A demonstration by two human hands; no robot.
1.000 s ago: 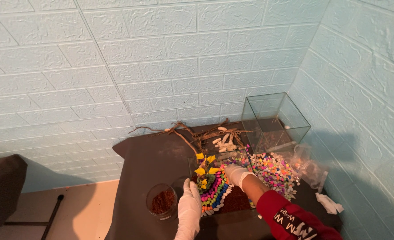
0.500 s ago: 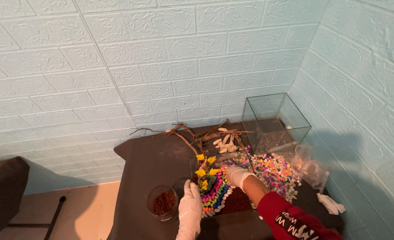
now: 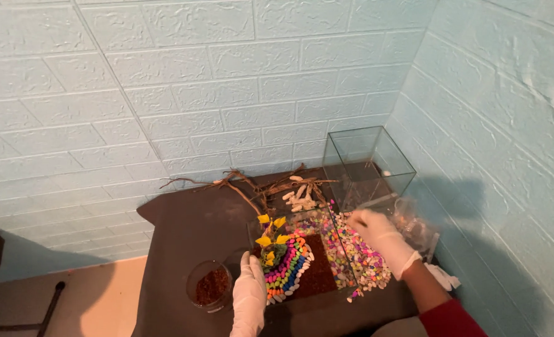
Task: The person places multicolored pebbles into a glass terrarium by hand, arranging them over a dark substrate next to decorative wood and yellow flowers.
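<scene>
Wall [image 3: 164, 81]: pale blue brick-pattern panels on two sides, meeting in a corner behind the table.
Table [image 3: 196, 215]: covered in dark cloth; everything stands on it.
Empty tank [image 3: 367, 163]: clear glass cube at the back right corner, upright, nothing much inside.
Near tank [image 3: 302, 259]: low glass box in front, holding brown soil in the middle and a curved band of coloured stones along its left side.
Pebble heap [image 3: 361, 253]: loose multicoloured pebbles spread on the cloth just right of the near tank, some against its glass wall.
Driftwood [image 3: 258, 184]: bare branches lying behind the near tank, with a few white stones [image 3: 299, 196] beside them.
Bag [image 3: 414, 228]: crumpled clear plastic, right of the heap.
Cup [image 3: 208, 290]: clear, part full of brown soil, left of the near tank.
Plant [image 3: 271, 240]: small, yellow-leaved, upright in the near tank's left corner.
Right hand [image 3: 377, 234]: white-gloved, over the far side of the pebble heap, fingers curled down onto the pebbles; whether it pinches any I cannot tell.
Left hand [image 3: 250, 293]: white-gloved, fingers flat and together, resting against the near tank's front left edge, gripping nothing.
Step in hand: seemingly gathering pebbles from the heap while steadying the tank.
Next move calls for: a closed handful, lifted over the glass wall and set down on bare soil without disturbing the plant.
</scene>
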